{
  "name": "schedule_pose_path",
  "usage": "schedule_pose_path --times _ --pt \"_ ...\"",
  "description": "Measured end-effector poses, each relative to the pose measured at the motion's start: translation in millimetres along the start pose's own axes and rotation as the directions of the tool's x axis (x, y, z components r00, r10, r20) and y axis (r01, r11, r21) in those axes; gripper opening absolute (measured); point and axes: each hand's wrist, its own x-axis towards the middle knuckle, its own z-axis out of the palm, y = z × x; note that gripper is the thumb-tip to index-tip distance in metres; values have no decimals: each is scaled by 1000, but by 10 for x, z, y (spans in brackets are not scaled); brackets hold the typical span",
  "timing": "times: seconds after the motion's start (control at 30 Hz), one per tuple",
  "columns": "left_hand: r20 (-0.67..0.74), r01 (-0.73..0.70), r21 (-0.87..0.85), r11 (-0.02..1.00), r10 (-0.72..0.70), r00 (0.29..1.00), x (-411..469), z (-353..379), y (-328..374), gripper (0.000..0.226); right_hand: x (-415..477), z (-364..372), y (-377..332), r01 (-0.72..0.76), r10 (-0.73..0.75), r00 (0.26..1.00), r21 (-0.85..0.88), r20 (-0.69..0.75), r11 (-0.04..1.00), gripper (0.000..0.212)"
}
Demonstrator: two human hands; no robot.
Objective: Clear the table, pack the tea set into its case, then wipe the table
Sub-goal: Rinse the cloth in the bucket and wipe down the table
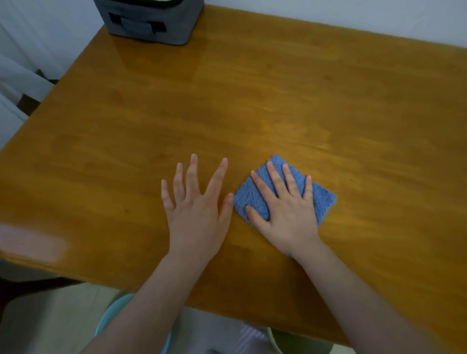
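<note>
Now wiping, by the look of the wood. Right hand [285,209] laid flat on the blue cloth [322,196], fingers straight and spread, thumb out to the side, palm pressing down, with no pinch and no curl. Left hand [196,206] flat on the table [276,93] just beside the cloth's left corner, fingers fanned wide, thumb tip almost at the cloth, holding nothing. Cloth near the front edge of the table, a little right of its middle, well apart from the grey case [151,21] at the far left corner.

To do the step well:
- Press through the whole palm, to carry the cloth along without rucking.
- Sweep in long overlapping passes parallel to the front edge, working from the far edge back toward the near one.
- Lift the left hand clear ahead of each pass, to avoid leaving an unwiped patch beneath it.
- Go round the case rather than against it.
- Ease off at the edges, to avoid flicking anything to the floor.

Folded to a near-square and set diamond-wise: one corner toward the far edge, the opposite one hidden under the wrist toward the near edge, sides slanting across the table's edges. No clear long axis, judging by the visible part; much of it covered by the hand.
</note>
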Motion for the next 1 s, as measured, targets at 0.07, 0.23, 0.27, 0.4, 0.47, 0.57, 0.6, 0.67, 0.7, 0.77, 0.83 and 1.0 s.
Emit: schedule_pose_path --times 0.07,0.23,0.27,0.4,0.47,0.57,0.6,0.67,0.7,0.77,0.83,1.0 --pt "15 -15 -7 1000 15 1000 162 15 94 58 215 -6 96 -15 16 1000 2 -7 1000 71" --pt "15 -52 12 999 52 999 600 34 266 59 894 -65 387 -45 45 999 -20 -5 999 74" --pt "18 -52 18 998 52 999 702 37 290 59 1045 -76 451 -49 48 999 -25 -5 999 74" --pt "36 -54 35 998 52 998 1132 78 385 59 1609 -115 670 -49 49 999 -41 -1 998 72" --pt "36 -56 49 997 54 998 1357 118 440 59 1885 -142 772 -51 50 999 -46 -7 998 69" --pt "24 -56 56 997 55 998 1685 157 514 60 2297 -182 923 -61 60 998 -54 -15 997 67" --pt "26 -51 52 997 50 998 1781 171 538 60 2435 -197 976 -64 63 998 -55 -15 996 66" --pt "40 -35 32 999 34 999 1966 205 599 59 2727 -226 1091 -68 67 998 -54 -17 996 66" --pt "41 -32 22 999 31 999 2044 229 633 59 2875 -243 1152 -68 67 998 -57 -22 996 65" --pt "36 -40 16 999 39 999 2196 273 699 59 3170 -286 1258 -72 71 997 -59 -29 996 65" --pt "36 -58 23 998 57 998 2370 311 763 59 3438 -317 1358 -81 80 996 -52 -34 995 64" --pt "26 -105 58 993 104 994 2794 392 906 58 4072 -406 1589 -94 93 995 -50 -28 994 63"
